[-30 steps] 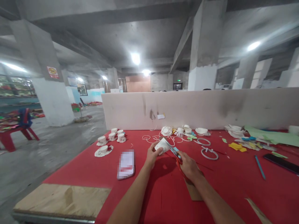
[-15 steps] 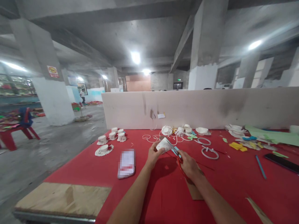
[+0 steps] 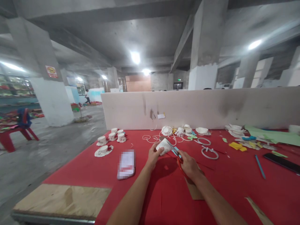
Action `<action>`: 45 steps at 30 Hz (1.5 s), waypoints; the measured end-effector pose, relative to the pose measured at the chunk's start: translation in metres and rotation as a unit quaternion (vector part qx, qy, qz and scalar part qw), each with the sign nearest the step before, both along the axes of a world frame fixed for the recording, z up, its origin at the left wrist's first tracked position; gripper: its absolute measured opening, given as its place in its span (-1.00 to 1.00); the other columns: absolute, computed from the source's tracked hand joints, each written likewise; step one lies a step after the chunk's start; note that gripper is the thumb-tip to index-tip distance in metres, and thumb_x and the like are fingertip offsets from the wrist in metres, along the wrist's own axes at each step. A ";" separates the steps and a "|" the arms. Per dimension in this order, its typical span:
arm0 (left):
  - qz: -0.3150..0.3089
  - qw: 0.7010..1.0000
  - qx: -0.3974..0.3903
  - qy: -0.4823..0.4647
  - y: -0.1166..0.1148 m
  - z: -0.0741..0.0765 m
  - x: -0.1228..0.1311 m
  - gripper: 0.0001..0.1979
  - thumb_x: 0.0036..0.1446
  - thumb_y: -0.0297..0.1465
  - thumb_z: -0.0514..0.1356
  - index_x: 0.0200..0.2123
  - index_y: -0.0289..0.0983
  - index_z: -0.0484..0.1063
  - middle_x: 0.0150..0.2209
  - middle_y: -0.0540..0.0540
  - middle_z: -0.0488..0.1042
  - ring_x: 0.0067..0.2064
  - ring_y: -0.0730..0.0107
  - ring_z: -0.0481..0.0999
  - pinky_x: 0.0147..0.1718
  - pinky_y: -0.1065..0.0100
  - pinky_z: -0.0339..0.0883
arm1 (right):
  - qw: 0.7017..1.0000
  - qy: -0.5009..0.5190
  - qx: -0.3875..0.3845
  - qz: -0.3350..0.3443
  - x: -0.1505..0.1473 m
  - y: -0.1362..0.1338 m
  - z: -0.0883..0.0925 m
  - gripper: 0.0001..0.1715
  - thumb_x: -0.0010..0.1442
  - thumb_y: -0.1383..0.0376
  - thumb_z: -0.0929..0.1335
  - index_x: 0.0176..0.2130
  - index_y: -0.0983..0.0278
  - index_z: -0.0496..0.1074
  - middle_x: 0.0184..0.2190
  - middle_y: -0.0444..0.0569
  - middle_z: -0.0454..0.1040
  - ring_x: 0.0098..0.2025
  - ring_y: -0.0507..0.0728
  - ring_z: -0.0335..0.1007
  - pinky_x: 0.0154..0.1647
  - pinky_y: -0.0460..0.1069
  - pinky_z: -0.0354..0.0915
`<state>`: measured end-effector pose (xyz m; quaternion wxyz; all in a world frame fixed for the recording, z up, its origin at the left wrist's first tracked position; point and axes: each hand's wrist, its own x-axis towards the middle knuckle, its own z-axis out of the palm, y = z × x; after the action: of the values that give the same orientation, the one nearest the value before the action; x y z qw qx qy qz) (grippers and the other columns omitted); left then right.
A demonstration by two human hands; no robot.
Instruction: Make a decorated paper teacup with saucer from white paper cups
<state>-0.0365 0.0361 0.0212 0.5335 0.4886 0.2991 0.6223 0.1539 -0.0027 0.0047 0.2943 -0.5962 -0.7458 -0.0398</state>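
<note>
Near the middle of the red table, my left hand grips a white paper cup, tilted, with its fingers and thumb around the side. My right hand is closed on a pair of scissors with red-orange handles. The blades reach to the cup's right edge; whether they cut into it I cannot tell. A light-blue scrap lies just behind the blades. Beneath my right forearm is a brown cardboard piece.
Several small decorated paper cups stand at the left, behind a phone. White rings, yellow scraps, a blue pen and a dark phone lie to the right. A pale partition borders the table's back.
Both hands keep nearly the same pose, with cup and scissors still held together; the left thumb has shifted slightly on the cup. A distant person at the left has moved right.
</note>
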 end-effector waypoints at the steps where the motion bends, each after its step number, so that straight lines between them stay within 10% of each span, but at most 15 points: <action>1: -0.011 1.000 -0.012 -0.009 -0.001 0.000 0.000 -0.47 -0.18 -0.23 0.33 -0.09 -0.28 0.40 -0.31 -0.08 0.44 -0.37 0.37 0.44 -0.44 0.35 0.41 | 1.000 -0.002 0.003 0.003 0.000 0.000 0.000 -0.57 0.17 0.32 0.17 0.03 0.27 0.30 -0.14 0.06 0.45 -0.13 0.17 0.39 -0.17 -0.01 0.24; 25: 0.070 0.990 0.089 0.084 0.008 -0.003 -0.002 -0.52 -0.22 -0.24 0.35 -0.17 -0.31 0.47 -0.25 -0.13 0.50 -0.26 0.28 0.45 -0.31 0.37 0.35 | 1.000 -0.016 -0.008 -0.017 -0.004 -0.004 0.005 -0.55 0.16 0.29 0.17 0.04 0.29 0.29 -0.08 0.09 0.43 -0.10 0.20 0.39 -0.18 0.01 0.27; 32: -0.029 0.998 -0.049 -0.027 -0.003 0.005 0.001 -0.52 -0.14 -0.16 0.29 -0.15 -0.28 0.40 -0.37 -0.08 0.46 -0.43 0.35 0.46 -0.49 0.33 0.39 | 1.000 -0.002 0.008 0.003 -0.004 0.000 -0.001 -0.55 0.16 0.34 0.18 0.05 0.28 0.29 -0.12 0.08 0.45 -0.12 0.16 0.39 -0.16 -0.01 0.27; 45: -0.026 0.999 -0.027 -0.027 0.002 0.001 0.000 -0.50 -0.17 -0.21 0.33 -0.12 -0.29 0.41 -0.24 -0.13 0.46 -0.33 0.32 0.46 -0.40 0.33 0.39 | 1.000 0.010 0.013 0.015 -0.004 -0.001 -0.001 -0.55 0.14 0.37 0.19 0.04 0.26 0.31 -0.15 0.06 0.46 -0.09 0.15 0.38 -0.10 -0.01 0.25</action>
<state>-0.0363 0.0383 0.0224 0.5704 0.4649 0.2881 0.6128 0.1500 -0.0033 0.0038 0.3102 -0.5817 -0.7509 -0.0394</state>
